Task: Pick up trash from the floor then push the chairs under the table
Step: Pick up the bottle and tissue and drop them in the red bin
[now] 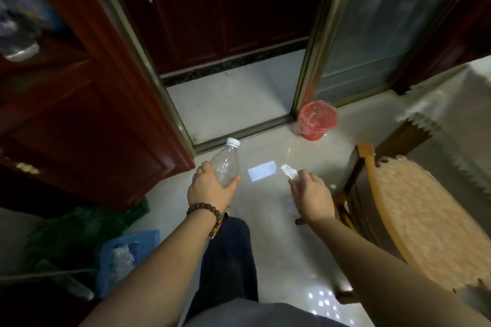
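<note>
My left hand point(210, 190) grips a clear empty plastic bottle point(227, 164) with a white cap, held above the pale tiled floor and pointing away from me. My right hand point(310, 194) is closed around a small crumpled piece of clear or white trash point(289, 171) that sticks out past the fingers. A wooden chair point(369, 194) with a peach cushion stands at the right, pulled out from the table point(465, 103), which carries a pale cloth with a scalloped edge.
A red bin point(317, 121) with a plastic liner stands on the floor by the sliding door frame point(305, 61), ahead and right. A dark red cabinet point(93, 114) fills the left. A blue basket point(127, 260) and a green bag point(79, 231) lie at lower left.
</note>
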